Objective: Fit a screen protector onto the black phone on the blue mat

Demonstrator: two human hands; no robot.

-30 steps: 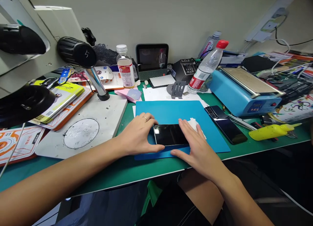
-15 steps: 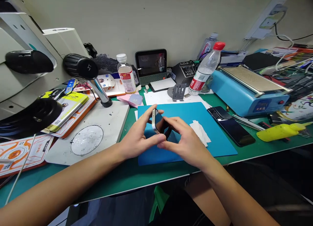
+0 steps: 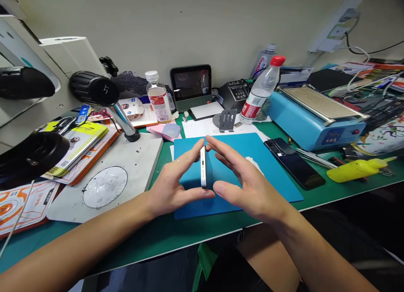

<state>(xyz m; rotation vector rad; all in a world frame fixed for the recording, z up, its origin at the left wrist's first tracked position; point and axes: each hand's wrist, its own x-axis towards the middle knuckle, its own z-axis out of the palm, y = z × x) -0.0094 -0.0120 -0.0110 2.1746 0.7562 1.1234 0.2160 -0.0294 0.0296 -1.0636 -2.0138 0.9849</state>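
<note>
Phone (x1) (image 3: pixel 203 168) now turned edge-on b/w L hand (image 3: pixel 170 186) & R hand (image 3: pixel 257 191).

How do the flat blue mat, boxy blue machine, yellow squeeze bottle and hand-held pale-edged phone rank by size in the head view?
Largest to smallest:
flat blue mat
boxy blue machine
yellow squeeze bottle
pale-edged phone, seen end-on

"BATTERY" stands on the yellow package (image 3: pixel 77 148) at the left of the frame. The black knob (image 3: pixel 94 89), upper left, bears an unclear white mark; print on the red-capped bottle (image 3: pixel 259 92), right of upper centre, is too small to read.
</note>
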